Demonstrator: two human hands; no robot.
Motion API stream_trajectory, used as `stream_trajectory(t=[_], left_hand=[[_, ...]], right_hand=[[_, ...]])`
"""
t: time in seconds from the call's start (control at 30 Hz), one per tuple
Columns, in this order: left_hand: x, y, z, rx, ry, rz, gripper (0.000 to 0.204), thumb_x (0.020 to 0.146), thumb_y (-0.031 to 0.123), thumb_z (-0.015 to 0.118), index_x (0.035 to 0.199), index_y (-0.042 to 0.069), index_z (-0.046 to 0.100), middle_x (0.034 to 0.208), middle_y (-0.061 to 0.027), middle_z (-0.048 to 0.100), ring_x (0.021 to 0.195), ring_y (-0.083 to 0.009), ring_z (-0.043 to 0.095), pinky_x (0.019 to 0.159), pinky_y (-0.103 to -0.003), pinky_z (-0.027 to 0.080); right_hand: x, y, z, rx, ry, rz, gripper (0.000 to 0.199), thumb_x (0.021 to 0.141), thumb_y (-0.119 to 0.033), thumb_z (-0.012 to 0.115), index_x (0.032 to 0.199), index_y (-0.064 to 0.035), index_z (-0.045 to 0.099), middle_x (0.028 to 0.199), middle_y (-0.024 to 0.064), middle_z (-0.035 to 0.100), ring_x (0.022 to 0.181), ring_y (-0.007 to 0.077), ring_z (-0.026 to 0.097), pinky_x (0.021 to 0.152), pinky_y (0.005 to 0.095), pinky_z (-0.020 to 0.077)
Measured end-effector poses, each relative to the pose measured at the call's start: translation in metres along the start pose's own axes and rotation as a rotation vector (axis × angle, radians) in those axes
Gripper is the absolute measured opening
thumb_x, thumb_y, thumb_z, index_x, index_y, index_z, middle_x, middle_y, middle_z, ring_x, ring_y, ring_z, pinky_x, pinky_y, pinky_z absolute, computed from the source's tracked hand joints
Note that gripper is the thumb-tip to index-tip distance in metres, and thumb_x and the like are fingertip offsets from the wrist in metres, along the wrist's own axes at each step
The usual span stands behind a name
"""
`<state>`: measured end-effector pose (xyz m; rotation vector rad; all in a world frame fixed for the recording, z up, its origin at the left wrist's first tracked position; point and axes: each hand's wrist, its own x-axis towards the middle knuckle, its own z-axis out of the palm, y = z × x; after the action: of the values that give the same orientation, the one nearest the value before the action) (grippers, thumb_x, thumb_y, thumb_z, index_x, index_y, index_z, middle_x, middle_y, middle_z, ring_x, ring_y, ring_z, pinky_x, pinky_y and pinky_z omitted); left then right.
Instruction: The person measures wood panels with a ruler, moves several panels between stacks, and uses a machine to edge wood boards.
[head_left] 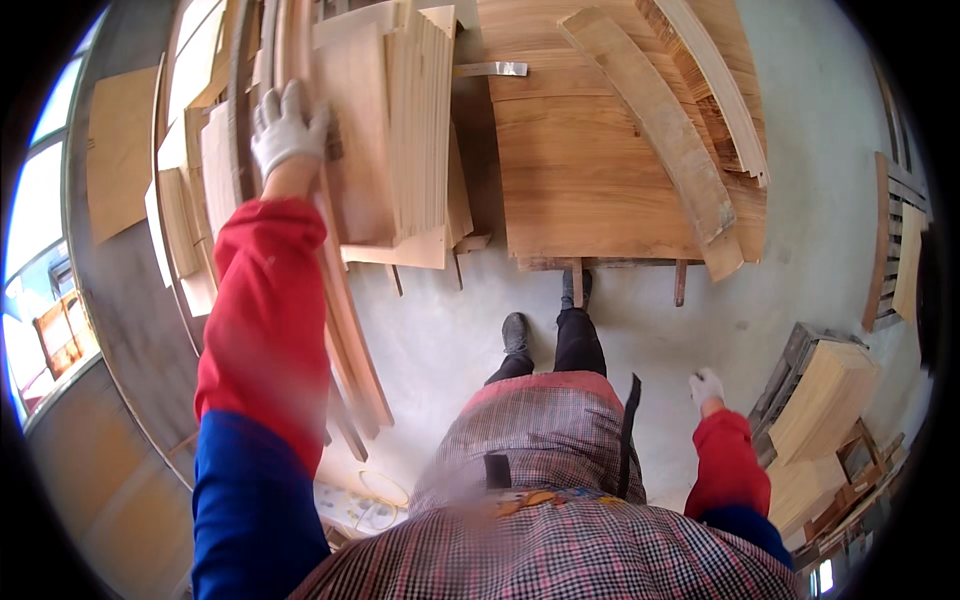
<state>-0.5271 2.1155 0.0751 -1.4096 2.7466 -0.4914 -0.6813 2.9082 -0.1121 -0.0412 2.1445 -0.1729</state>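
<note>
Long, narrow planks (356,345) of bare, warm-brown wood, side by side; they run lengthwise away from the wearer, left of centre, just left of a stack of pale boards (418,140); their near ends, cut off plainly, jut past the stack toward the wearer; their far stretch is slightly blurred and runs out at the top edge.

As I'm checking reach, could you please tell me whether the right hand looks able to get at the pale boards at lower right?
Probably yes: between the right hand and the pale boards, only floor and grey slats show, nothing apparently blocking.
</note>
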Motion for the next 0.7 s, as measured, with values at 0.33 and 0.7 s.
stream_trajectory(t=[0.33,0.7], left_hand=[[-0.173,0.072,-0.138,-0.891,0.368,0.836,0.024,0.069,0.022,0.06,0.088,0.008,0.058,0.094,-0.0098,0.055,0.092,-0.0283,0.051,0.082,-0.04,0.042],[-0.5,-0.16,-0.185,-1.054,0.307,-0.011,0.01,0.073,0.003,0.058,0.083,0.001,0.06,0.085,-0.013,0.06,0.076,-0.0271,0.059,0.067,-0.034,0.048]], right_hand=[[-0.177,0.023,0.097,0.289,-0.285,0.125,0.015,0.082,-0.02,0.051,0.092,-0.0093,0.055,0.066,0.0052,0.055,0.053,0.0186,0.054,0.045,0.0318,0.0442],[-0.187,-0.093,0.083,0.24,0.089,-0.237,0.016,0.081,-0.019,0.055,0.076,-0.0031,0.058,0.061,0.0036,0.056,0.049,0.0116,0.051,0.045,0.0261,0.0406]])
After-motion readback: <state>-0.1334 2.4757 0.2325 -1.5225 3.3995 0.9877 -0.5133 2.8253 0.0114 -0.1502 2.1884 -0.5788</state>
